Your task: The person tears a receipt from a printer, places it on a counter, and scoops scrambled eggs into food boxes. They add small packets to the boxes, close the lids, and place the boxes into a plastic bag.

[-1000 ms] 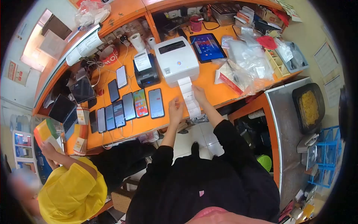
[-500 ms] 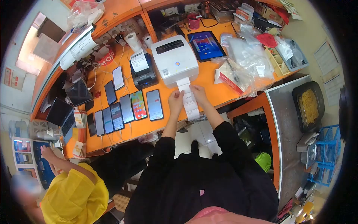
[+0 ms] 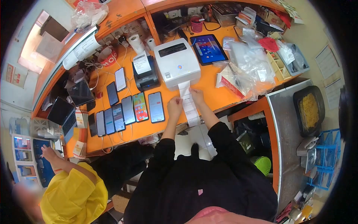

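A long strip of printed labels (image 3: 189, 106) hangs out of the white label printer (image 3: 176, 62) and runs over the front edge of the orange counter (image 3: 209, 87). My left hand (image 3: 174, 105) pinches the strip's left edge a little below the printer. On the strip's right edge, just under the printer's slot, sit the fingers of my right hand (image 3: 196, 93). Both arms wear black sleeves.
A black receipt printer (image 3: 145, 74) stands left of the white one, beside several phones (image 3: 128, 106) in rows. A tablet (image 3: 208, 48), plastic bags (image 3: 250, 63) and a red-and-white box (image 3: 228, 79) lie to the right. A person in yellow (image 3: 71, 194) sits lower left.
My left hand moved from the counter up to the strip's left edge. The person in yellow lowered the coloured booklet and now reaches left.
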Demonstrator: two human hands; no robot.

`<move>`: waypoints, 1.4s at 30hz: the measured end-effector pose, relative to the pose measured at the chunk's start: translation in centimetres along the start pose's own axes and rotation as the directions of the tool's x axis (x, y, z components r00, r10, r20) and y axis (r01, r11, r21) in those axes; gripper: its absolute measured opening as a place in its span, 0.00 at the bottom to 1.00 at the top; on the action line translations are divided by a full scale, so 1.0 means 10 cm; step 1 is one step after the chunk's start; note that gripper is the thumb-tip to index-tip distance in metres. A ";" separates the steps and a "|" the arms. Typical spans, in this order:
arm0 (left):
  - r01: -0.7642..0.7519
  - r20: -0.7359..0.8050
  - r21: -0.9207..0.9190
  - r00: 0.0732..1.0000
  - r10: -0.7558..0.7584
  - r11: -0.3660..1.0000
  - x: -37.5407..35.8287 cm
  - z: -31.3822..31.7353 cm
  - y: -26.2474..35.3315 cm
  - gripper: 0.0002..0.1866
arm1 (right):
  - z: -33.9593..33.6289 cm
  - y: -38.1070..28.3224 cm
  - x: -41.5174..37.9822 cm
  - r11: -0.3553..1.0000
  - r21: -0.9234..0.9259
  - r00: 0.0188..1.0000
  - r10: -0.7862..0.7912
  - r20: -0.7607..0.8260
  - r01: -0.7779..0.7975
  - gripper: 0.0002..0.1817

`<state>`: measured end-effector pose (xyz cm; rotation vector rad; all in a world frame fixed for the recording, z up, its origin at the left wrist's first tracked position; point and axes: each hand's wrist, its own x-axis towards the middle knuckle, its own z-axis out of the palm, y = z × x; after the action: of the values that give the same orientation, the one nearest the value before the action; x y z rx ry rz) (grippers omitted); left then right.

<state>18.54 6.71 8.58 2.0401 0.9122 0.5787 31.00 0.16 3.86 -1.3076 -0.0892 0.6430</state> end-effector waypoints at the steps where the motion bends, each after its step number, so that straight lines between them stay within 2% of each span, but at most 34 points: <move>1: -0.002 0.003 0.023 1.000 0.002 1.000 0.02 0.00 0.02 0.09 | 0.00 0.04 0.03 1.000 0.025 1.000 -0.003 0.012 0.003 0.15; 2: -0.044 -0.002 0.065 0.999 0.044 0.997 0.02 0.00 0.04 0.08 | -0.02 0.08 0.06 0.999 0.051 1.000 -0.005 0.022 0.003 0.15; 5: -0.145 -0.001 0.173 0.989 0.147 0.974 0.03 0.00 0.03 0.08 | -0.01 -0.08 -0.03 0.993 -0.116 0.999 0.014 0.046 -0.008 0.16; 7: -0.181 0.006 0.219 0.983 0.184 0.959 0.04 0.00 0.01 0.07 | -0.04 -0.04 -0.03 0.995 -0.098 0.996 0.019 0.082 -0.011 0.16; 10: -0.132 0.051 0.017 0.990 0.131 0.991 0.05 -0.03 -0.04 0.09 | -0.10 -0.14 -0.15 0.997 -0.080 0.994 0.024 0.111 -0.015 0.16; 13: -0.123 0.117 -0.085 0.984 0.132 0.989 0.00 -0.01 -0.07 0.09 | -0.19 -0.16 -0.29 0.999 -0.045 0.991 0.011 0.135 -0.005 0.15; 16: 0.016 0.175 -0.259 0.984 0.030 0.966 -0.04 0.04 -0.06 0.09 | -0.27 -0.21 -0.41 0.999 -0.030 0.985 0.016 0.171 -0.011 0.15; 19: 0.074 0.201 -0.411 0.980 0.012 0.909 -0.07 0.12 -0.11 0.09 | -0.27 -0.26 -0.52 0.999 0.003 0.978 0.052 0.200 -0.053 0.14; 23: 0.149 0.255 -0.451 0.966 -0.033 0.880 -0.06 0.12 -0.12 0.11 | -0.29 -0.11 -0.48 0.998 0.066 0.965 0.002 0.262 -0.020 0.13; 25: 0.197 0.273 -0.466 0.959 -0.072 0.862 -0.04 0.03 0.03 0.12 | -0.27 -0.17 -0.53 0.997 0.056 0.962 0.033 0.272 -0.050 0.13; 28: 0.391 0.391 -0.660 0.908 -0.152 0.642 0.13 -0.01 0.18 0.14 | -0.28 -0.28 -0.59 0.995 0.026 0.952 0.080 0.297 -0.092 0.13; 31: 0.498 0.498 -0.570 0.842 -0.207 0.654 0.25 -0.03 0.35 0.16 | -0.27 -0.34 -0.62 0.996 0.043 0.953 0.067 0.296 -0.083 0.13; 35: 0.485 0.496 -0.555 0.845 -0.199 0.676 0.33 0.09 0.37 0.15 | -0.26 -0.36 -0.59 0.999 0.033 0.980 -0.043 0.196 0.037 0.11; 38: 0.424 0.443 -0.548 0.878 -0.180 0.721 0.33 0.18 0.31 0.14 | -0.25 -0.24 -0.54 0.989 -0.085 0.988 -0.113 0.103 0.122 0.11; 39: 0.406 0.420 -0.555 0.890 -0.177 0.726 0.33 0.20 0.32 0.14 | -0.21 -0.29 -0.57 0.942 -0.267 0.979 -0.197 0.056 0.205 0.11; 41: 0.399 0.395 -0.577 0.900 -0.184 0.713 0.32 0.23 0.34 0.13 | -0.10 -0.43 -0.70 0.735 -0.606 0.927 -0.376 0.008 0.304 0.12; 42: 0.409 0.391 -0.592 0.899 -0.196 0.694 0.31 0.23 0.35 0.13 | -0.07 -0.40 -0.72 0.695 -0.627 0.889 -0.458 -0.008 0.352 0.13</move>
<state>23.47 6.51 10.39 1.2369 0.7019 0.3212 26.89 -4.43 9.37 -1.8927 -0.4786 0.1011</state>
